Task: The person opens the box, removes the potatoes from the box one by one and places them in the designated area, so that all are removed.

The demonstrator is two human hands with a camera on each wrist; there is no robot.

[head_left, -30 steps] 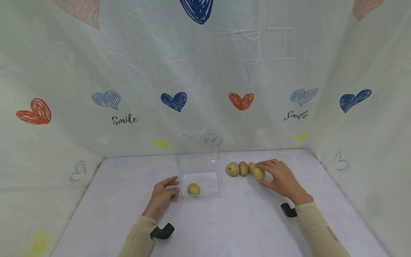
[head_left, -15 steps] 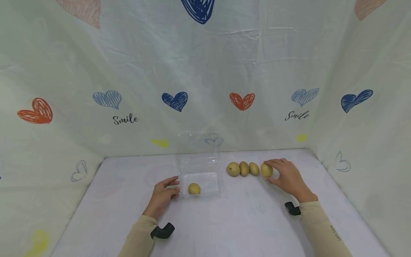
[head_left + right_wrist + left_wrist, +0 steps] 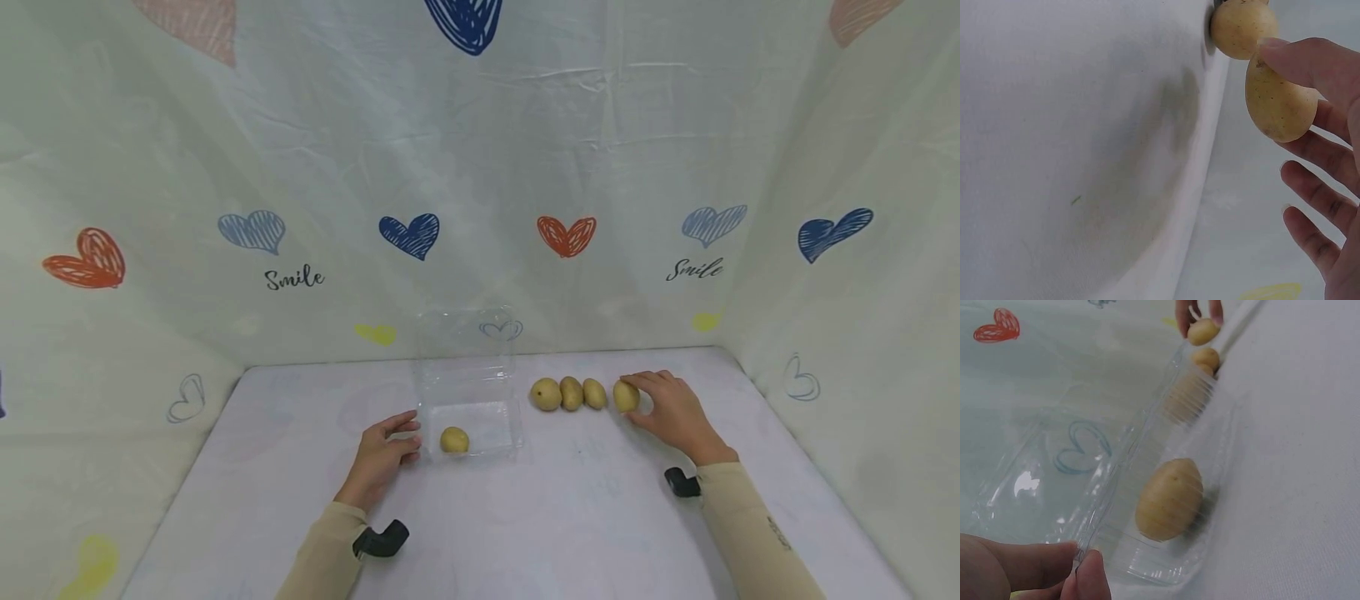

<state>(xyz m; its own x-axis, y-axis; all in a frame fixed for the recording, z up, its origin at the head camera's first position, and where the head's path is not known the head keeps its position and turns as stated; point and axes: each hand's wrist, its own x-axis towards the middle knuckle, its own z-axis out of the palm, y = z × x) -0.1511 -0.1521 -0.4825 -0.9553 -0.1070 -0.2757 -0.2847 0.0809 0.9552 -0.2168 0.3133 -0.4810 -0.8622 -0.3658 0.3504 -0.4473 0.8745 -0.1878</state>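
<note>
Between thumb and fingers my right hand (image 3: 673,417) pinches a potato (image 3: 626,397) at the right end of a short row. In the right wrist view this held potato (image 3: 1280,103) appears off the table, its shadow apart from it. Three more potatoes sit to its left: a round one (image 3: 546,394), a narrower one (image 3: 572,393) and a small one (image 3: 595,394). My left hand (image 3: 379,457) pinches the left rim of a clear plastic box (image 3: 1129,547) between thumb and finger. One potato (image 3: 1169,500) lies inside the box, near its front left.
The box's clear lid (image 3: 465,337) stands raised at the back, in front of a white curtain (image 3: 480,167) printed with hearts. A white cloth covers the table (image 3: 525,525). Black wrist mounts (image 3: 381,540) show on both sleeves.
My right hand has moved right with the potato, away from the row, opening a gap beside the small potato. My left hand and the box have stayed in place.
</note>
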